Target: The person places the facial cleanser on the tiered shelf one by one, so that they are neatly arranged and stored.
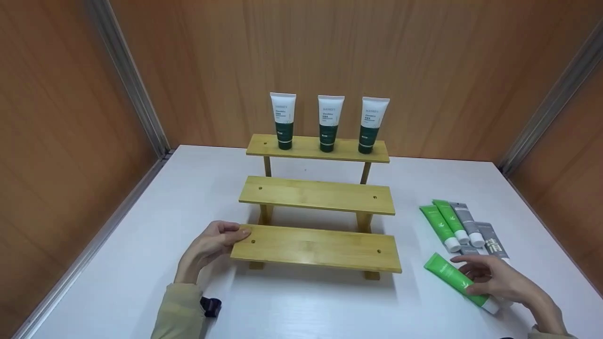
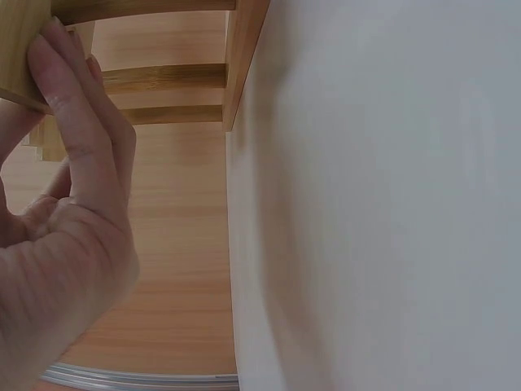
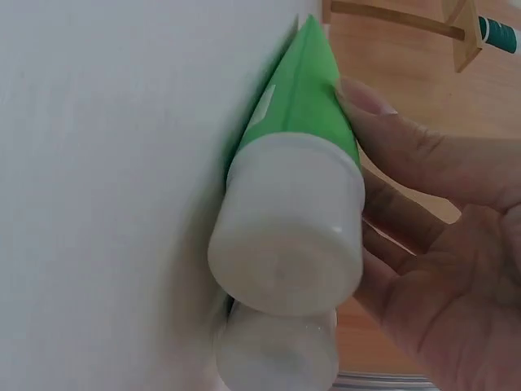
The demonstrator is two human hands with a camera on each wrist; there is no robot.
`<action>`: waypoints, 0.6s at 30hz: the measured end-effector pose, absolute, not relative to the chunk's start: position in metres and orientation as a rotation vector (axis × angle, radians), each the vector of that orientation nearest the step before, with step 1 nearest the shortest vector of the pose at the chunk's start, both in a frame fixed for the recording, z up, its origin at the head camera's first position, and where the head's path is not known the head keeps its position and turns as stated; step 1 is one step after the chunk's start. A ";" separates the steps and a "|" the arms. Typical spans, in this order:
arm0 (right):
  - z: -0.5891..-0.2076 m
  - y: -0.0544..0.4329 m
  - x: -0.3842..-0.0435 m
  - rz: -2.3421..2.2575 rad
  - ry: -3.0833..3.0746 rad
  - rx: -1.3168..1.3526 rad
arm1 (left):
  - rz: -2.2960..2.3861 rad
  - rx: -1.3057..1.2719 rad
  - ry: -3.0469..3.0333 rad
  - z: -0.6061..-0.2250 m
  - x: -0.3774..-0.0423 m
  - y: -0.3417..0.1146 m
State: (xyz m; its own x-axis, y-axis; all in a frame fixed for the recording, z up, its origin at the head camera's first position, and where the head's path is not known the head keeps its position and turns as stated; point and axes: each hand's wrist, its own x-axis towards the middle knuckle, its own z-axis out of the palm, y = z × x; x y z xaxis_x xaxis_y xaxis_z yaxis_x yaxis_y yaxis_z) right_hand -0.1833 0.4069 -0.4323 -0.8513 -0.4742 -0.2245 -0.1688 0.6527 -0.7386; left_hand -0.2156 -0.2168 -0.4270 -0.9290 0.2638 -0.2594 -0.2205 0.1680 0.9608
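A three-step bamboo rack [image 1: 315, 247] stands mid-table. My left hand [image 1: 214, 242] grips the left end of its lowest shelf, thumb on top and fingers beneath, as the left wrist view shows. On the right, my right hand [image 1: 501, 278] holds a green tube [image 1: 445, 273] with a white cap [image 3: 285, 228], the thumb against its body and the other fingers curled on the far side. The tube lies at a slant close over the table. Beside it the right wrist view shows a second white cap [image 3: 277, 354], its tube mostly hidden.
On the top shelf stand three white-and-dark-green tubes [image 1: 328, 123], caps down. Behind my right hand lie more green tubes [image 1: 438, 223] and grey tubes [image 1: 492, 240] in a cluster. Wooden panels [image 1: 320, 61] enclose the white table [image 1: 301, 306] at the back and sides.
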 end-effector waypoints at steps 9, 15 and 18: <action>-0.434 0.401 -0.185 -1.011 2.468 -0.481 | 1.803 0.061 2.087 -0.426 -0.215 -0.218; -0.433 0.398 -0.184 -0.985 2.469 -0.432 | 1.802 0.074 2.083 -0.424 -0.215 -0.218; -0.433 0.398 -0.184 -0.977 2.467 -0.430 | 1.800 0.056 2.086 -0.424 -0.215 -0.218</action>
State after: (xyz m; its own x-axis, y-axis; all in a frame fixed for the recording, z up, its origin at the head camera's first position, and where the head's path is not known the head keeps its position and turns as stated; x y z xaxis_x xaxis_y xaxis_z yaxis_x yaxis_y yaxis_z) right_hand -0.1844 0.3976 -0.4328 -0.8501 -0.4383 -0.2920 -0.1195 0.7005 -0.7036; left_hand -0.2146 -0.2176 -0.4238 -0.9258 0.2754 -0.2588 -0.2156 0.1775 0.9602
